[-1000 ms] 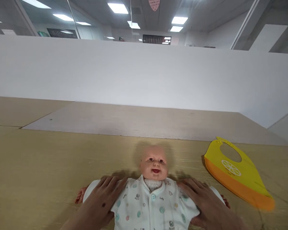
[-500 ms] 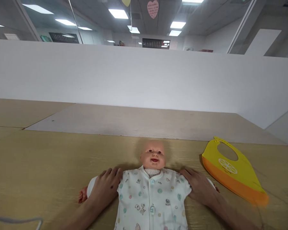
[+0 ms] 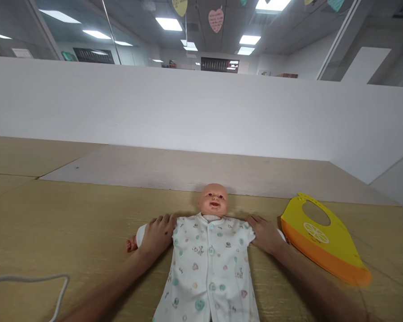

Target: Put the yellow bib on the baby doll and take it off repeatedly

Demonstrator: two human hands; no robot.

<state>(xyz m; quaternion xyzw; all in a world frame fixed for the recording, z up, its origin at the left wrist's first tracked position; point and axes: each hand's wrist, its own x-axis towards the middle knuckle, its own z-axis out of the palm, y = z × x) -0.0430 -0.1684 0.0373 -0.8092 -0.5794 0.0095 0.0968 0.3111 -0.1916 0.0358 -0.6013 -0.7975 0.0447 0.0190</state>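
A baby doll [image 3: 212, 264] lies on its back with its head toward the wall, dressed in a white printed outfit with snaps down the front. My left hand [image 3: 159, 232] is closed over the doll's arm at the left, by the shoulder, with the small doll hand sticking out past it. Over the opposite upper arm, my right hand [image 3: 264, 232] is closed in the same way. The undersides of my fingers and thumbs are mostly hidden. The doll's legs fall outside the bottom of the view.
A yellow and orange bib [image 3: 322, 237] lies on the wooden table [image 3: 70, 223] to the right of the doll. A white cable [image 3: 30, 278] curves across the lower left. Behind the table rises a white partition [image 3: 201, 112] with glass above it.
The doll has slid away from me toward the wall, with both my hands still on its arms. More of its outfit shows now. The bib stays in place.
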